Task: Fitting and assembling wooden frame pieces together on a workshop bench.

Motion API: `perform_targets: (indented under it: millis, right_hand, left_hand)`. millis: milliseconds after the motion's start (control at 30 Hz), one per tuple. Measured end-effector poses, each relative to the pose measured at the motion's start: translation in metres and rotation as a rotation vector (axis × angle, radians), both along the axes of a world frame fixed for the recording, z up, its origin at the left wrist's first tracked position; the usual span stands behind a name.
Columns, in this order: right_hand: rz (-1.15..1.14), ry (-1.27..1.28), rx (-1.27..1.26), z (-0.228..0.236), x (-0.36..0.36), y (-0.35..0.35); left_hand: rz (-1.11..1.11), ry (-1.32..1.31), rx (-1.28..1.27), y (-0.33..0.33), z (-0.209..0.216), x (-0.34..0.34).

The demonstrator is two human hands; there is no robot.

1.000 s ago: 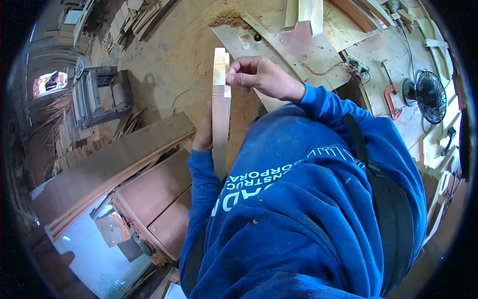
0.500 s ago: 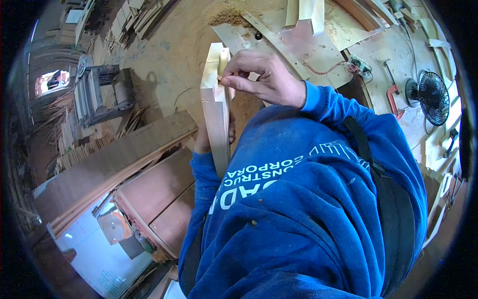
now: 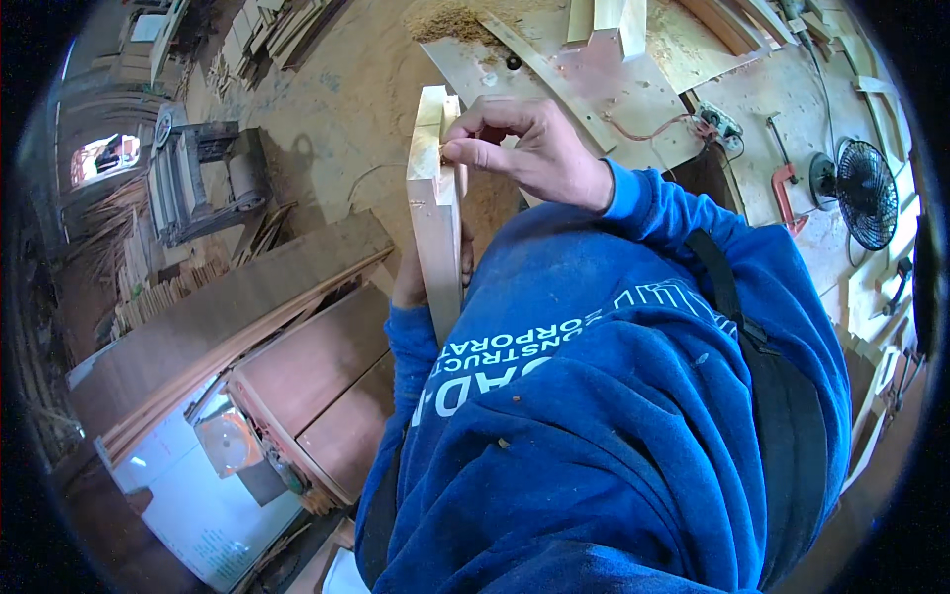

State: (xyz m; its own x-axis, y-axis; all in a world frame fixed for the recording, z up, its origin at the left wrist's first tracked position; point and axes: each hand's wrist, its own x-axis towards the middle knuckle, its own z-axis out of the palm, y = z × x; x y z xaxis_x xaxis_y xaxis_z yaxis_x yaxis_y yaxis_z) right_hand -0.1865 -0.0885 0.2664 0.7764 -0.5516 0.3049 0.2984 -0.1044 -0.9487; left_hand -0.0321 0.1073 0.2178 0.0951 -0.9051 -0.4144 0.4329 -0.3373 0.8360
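Right-hand fingers [image 3: 485, 157] at twelve o'clock touch notched wood [image 3: 433, 228], whether pinching anything I cannot tell; the half-hidden left hand [image 3: 409, 284] clasps it.

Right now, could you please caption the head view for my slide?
Left hand holds a wooden board; right hand at its notched end.

Brightest along the right edge, dim at far left, where an opening [image 3: 106, 158] is blown out. Glare marks the white panel [image 3: 198, 515], lower left. The right hand [image 3: 544, 156] looks sharp; fisheye curvature bends edges toward black corners.
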Motion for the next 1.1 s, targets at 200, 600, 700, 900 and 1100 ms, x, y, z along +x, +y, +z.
perform_targets:
  millis: [200,600,700,900,1100]
  right_hand:
    - [-0.08,0.125,0.012,-0.009,0.001,-0.004]
    - [-0.163,0.352,0.118,-0.103,-0.005,-0.024]
    - [-0.299,0.494,0.022,-0.111,-0.016,-0.025]
    - [-0.044,0.456,-0.56,-0.197,-0.003,-0.022]
    - [-0.072,0.687,-0.945,-0.271,-0.005,-0.013]
  left_hand:
    - [0.034,0.055,0.114,0.008,-0.001,0.0]
    - [-0.051,-0.3,0.138,-0.003,-0.076,0.041]
    - [-0.13,-0.557,0.27,-0.036,-0.08,0.034]
    - [-0.286,-0.892,0.334,-0.056,-0.171,0.041]
    - [-0.308,-0.991,0.319,-0.078,-0.198,0.025]
